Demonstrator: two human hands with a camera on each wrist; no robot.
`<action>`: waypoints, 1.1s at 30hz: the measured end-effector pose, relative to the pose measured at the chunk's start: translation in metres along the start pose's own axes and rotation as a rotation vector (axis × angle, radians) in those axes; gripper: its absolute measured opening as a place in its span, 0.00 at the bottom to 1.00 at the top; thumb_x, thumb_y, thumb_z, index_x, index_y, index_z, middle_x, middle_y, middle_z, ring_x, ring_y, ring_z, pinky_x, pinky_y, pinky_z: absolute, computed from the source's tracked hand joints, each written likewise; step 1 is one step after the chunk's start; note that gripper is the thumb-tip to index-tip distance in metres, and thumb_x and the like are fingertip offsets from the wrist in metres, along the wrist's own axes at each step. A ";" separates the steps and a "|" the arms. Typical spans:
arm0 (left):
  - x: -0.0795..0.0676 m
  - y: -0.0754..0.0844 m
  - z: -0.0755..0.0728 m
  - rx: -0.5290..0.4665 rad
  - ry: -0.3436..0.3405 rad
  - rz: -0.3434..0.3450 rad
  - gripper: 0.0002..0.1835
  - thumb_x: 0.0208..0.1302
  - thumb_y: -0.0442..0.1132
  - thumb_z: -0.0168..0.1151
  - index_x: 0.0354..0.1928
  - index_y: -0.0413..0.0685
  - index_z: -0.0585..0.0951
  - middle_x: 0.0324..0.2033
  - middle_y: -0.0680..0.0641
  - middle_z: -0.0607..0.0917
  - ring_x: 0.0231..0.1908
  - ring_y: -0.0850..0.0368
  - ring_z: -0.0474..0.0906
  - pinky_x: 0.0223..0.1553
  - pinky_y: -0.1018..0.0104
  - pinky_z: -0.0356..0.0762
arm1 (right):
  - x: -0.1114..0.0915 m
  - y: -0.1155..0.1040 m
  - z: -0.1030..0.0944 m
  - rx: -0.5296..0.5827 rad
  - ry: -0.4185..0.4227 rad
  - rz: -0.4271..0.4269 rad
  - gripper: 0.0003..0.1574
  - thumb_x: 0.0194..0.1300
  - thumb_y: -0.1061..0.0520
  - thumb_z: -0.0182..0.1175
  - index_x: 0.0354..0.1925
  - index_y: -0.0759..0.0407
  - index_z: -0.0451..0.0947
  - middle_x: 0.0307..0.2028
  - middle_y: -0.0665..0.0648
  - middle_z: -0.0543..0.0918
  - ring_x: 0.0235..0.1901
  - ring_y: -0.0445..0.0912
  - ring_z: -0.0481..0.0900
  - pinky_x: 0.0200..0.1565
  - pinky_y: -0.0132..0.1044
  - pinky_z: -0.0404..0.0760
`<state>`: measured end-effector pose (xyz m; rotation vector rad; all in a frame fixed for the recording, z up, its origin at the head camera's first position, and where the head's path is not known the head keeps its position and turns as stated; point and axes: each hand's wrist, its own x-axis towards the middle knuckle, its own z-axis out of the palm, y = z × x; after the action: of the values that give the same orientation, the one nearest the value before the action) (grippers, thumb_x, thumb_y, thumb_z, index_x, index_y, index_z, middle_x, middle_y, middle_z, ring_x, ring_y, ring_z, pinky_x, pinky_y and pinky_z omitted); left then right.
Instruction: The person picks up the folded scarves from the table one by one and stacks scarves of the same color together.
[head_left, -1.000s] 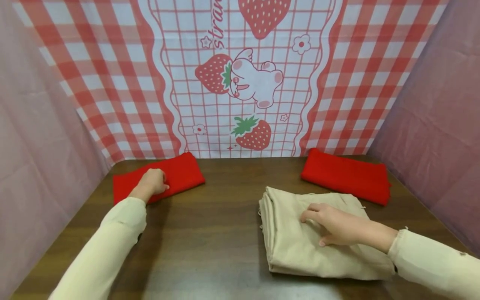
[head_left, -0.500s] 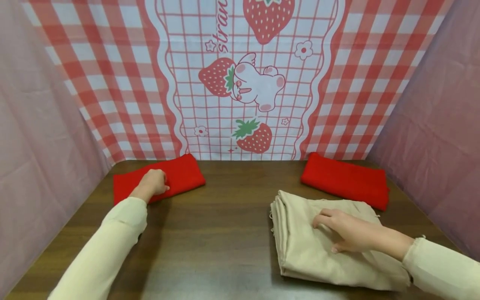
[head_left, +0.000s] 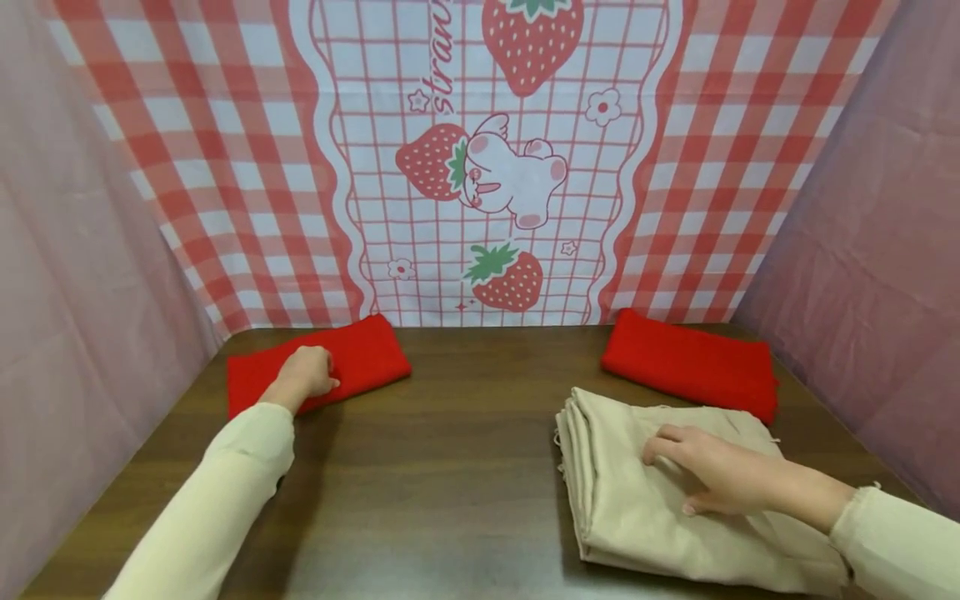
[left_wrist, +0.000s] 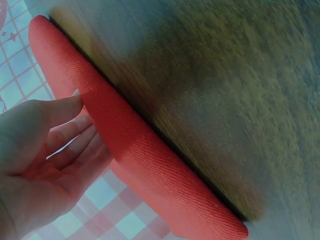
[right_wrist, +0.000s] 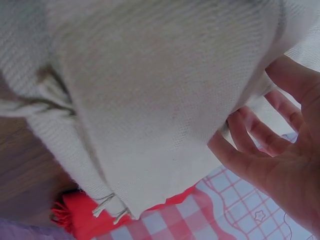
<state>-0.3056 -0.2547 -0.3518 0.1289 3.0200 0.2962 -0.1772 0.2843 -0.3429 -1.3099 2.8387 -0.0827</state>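
A thick folded beige scarf [head_left: 637,517] with twisted fringe lies at the front right of the table. My right hand [head_left: 720,471] rests on its top, fingers spread and bent a little, fingertips pressing the cloth. In the right wrist view the fingers [right_wrist: 245,140] meet its surface without wrapping round it. At the back left lies a folded red scarf [head_left: 367,354]. Over its middle is my left hand [head_left: 303,373], touching its upper face. The left wrist view shows the thumb and long, loosely extended fingers [left_wrist: 75,142] against the red fabric.
Another folded red scarf [head_left: 690,362], fringed at its right end, lies at the back right, just behind the beige one. The brown wooden table [head_left: 450,467] ends at a strawberry-print checked curtain [head_left: 480,167]. Pink curtains [head_left: 862,250] stand on both sides.
The beige scarf has slid right and slightly toward the front, with my right hand on it. My left hand and both red scarves hold their places; the head view tilted slightly.
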 end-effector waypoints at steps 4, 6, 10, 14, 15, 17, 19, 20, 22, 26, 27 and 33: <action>-0.001 0.000 0.000 -0.009 -0.001 -0.002 0.13 0.57 0.38 0.67 0.35 0.34 0.80 0.34 0.37 0.82 0.35 0.46 0.76 0.42 0.52 0.81 | -0.004 0.001 0.001 0.004 0.004 -0.004 0.38 0.37 0.54 0.79 0.48 0.47 0.72 0.44 0.45 0.74 0.44 0.42 0.75 0.44 0.40 0.80; -0.002 0.001 -0.001 -0.005 0.007 0.004 0.12 0.56 0.38 0.67 0.35 0.34 0.80 0.33 0.37 0.82 0.35 0.45 0.76 0.42 0.52 0.80 | -0.005 0.001 0.001 0.007 0.003 -0.004 0.38 0.37 0.54 0.79 0.48 0.47 0.72 0.44 0.45 0.74 0.44 0.42 0.75 0.44 0.39 0.80; -0.002 0.001 -0.003 0.017 0.028 0.032 0.11 0.56 0.38 0.67 0.31 0.35 0.79 0.31 0.38 0.82 0.34 0.45 0.76 0.40 0.52 0.80 | -0.005 0.001 0.001 -0.004 0.008 -0.011 0.38 0.37 0.54 0.79 0.48 0.47 0.72 0.44 0.45 0.74 0.44 0.42 0.75 0.44 0.39 0.80; -0.003 0.000 -0.003 0.018 0.030 0.037 0.11 0.56 0.38 0.67 0.30 0.35 0.78 0.30 0.38 0.81 0.33 0.46 0.76 0.39 0.53 0.79 | -0.001 -0.002 -0.002 -0.002 0.002 -0.008 0.39 0.36 0.55 0.79 0.47 0.47 0.72 0.41 0.44 0.74 0.41 0.40 0.74 0.42 0.36 0.79; -0.004 0.000 -0.002 0.012 0.027 0.036 0.11 0.56 0.38 0.67 0.30 0.35 0.79 0.30 0.38 0.81 0.33 0.46 0.76 0.38 0.53 0.79 | 0.000 -0.003 -0.003 0.006 -0.007 0.000 0.38 0.36 0.55 0.79 0.47 0.47 0.72 0.40 0.44 0.74 0.40 0.39 0.74 0.41 0.36 0.78; -0.004 0.001 -0.001 -0.005 0.019 0.028 0.12 0.56 0.38 0.67 0.32 0.34 0.79 0.31 0.38 0.81 0.33 0.46 0.75 0.39 0.53 0.80 | 0.002 -0.005 -0.006 0.031 -0.036 0.031 0.37 0.36 0.56 0.79 0.46 0.46 0.72 0.39 0.44 0.74 0.39 0.38 0.73 0.40 0.34 0.78; -0.004 0.001 0.002 -0.014 0.017 0.025 0.12 0.56 0.38 0.68 0.32 0.34 0.79 0.31 0.38 0.81 0.33 0.46 0.75 0.39 0.53 0.80 | 0.005 -0.007 -0.008 0.056 -0.068 0.060 0.35 0.37 0.56 0.80 0.44 0.47 0.72 0.38 0.44 0.74 0.37 0.36 0.72 0.38 0.33 0.78; -0.004 0.001 0.002 -0.015 0.019 0.024 0.12 0.56 0.38 0.68 0.32 0.34 0.79 0.31 0.38 0.81 0.33 0.46 0.75 0.39 0.53 0.80 | 0.007 -0.008 -0.008 0.075 -0.081 0.073 0.35 0.37 0.56 0.80 0.44 0.48 0.73 0.38 0.44 0.74 0.36 0.35 0.72 0.37 0.32 0.78; -0.003 0.001 0.004 -0.013 0.027 0.027 0.12 0.56 0.38 0.68 0.32 0.35 0.79 0.30 0.39 0.81 0.33 0.47 0.75 0.39 0.53 0.80 | 0.010 -0.010 -0.010 0.105 -0.104 0.095 0.34 0.36 0.57 0.80 0.42 0.49 0.73 0.37 0.45 0.73 0.34 0.34 0.70 0.35 0.31 0.76; -0.002 0.001 0.006 -0.013 0.052 0.043 0.13 0.56 0.39 0.67 0.35 0.34 0.79 0.33 0.37 0.82 0.34 0.45 0.76 0.40 0.52 0.80 | 0.015 -0.012 -0.015 0.153 -0.121 0.109 0.32 0.36 0.57 0.80 0.39 0.51 0.71 0.33 0.45 0.71 0.30 0.33 0.66 0.32 0.28 0.72; -0.003 0.001 0.006 -0.019 0.059 0.047 0.14 0.56 0.39 0.67 0.36 0.33 0.79 0.34 0.37 0.82 0.35 0.45 0.76 0.41 0.51 0.80 | 0.017 -0.013 -0.016 0.159 -0.120 0.108 0.31 0.38 0.56 0.80 0.38 0.51 0.71 0.33 0.45 0.70 0.30 0.33 0.65 0.32 0.27 0.71; -0.010 -0.009 0.008 -0.090 0.070 0.076 0.19 0.59 0.40 0.66 0.45 0.30 0.80 0.42 0.33 0.83 0.40 0.43 0.77 0.47 0.47 0.80 | 0.027 -0.018 -0.021 0.189 -0.108 0.084 0.24 0.47 0.49 0.75 0.34 0.52 0.70 0.30 0.46 0.69 0.28 0.32 0.62 0.30 0.25 0.66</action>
<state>-0.2958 -0.2625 -0.3604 0.2315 3.0683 0.4525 -0.1817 0.2535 -0.3210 -1.1212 2.7139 -0.2629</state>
